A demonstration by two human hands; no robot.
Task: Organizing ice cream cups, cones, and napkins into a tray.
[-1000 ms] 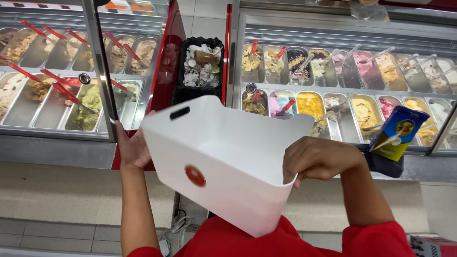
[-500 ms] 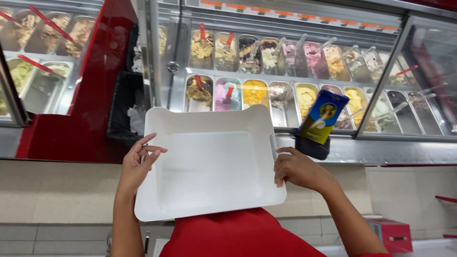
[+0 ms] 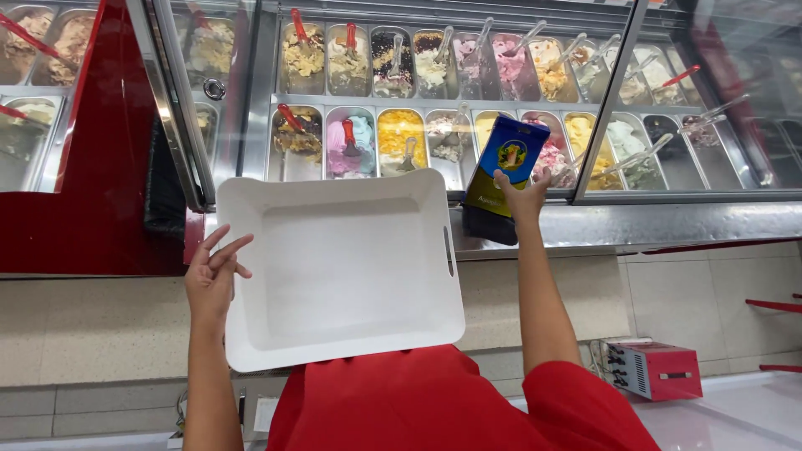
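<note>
A white rectangular tray [image 3: 351, 334] with slot handles is tilted up in front of my red shirt, its inside facing me. My left hand [image 3: 210, 280] holds its left rim with the fingers spread along the edge. My right hand [image 3: 524, 190] is stretched forward past the tray's right rim. It grips a blue and yellow carton [image 3: 508, 154] that stands on the steel ledge [image 3: 668, 221] of the ice cream case.
Behind the glass, the ice cream case [image 3: 434, 83] holds several tubs with scoops and red spatulas. A red pillar [image 3: 92, 167] separates it from a second case at left. A small red and white device [image 3: 656, 369] sits at lower right.
My right hand let go of the tray's right rim and reached forward to the blue carton. The view has shifted right, and the tray now rests in my left hand alone.
</note>
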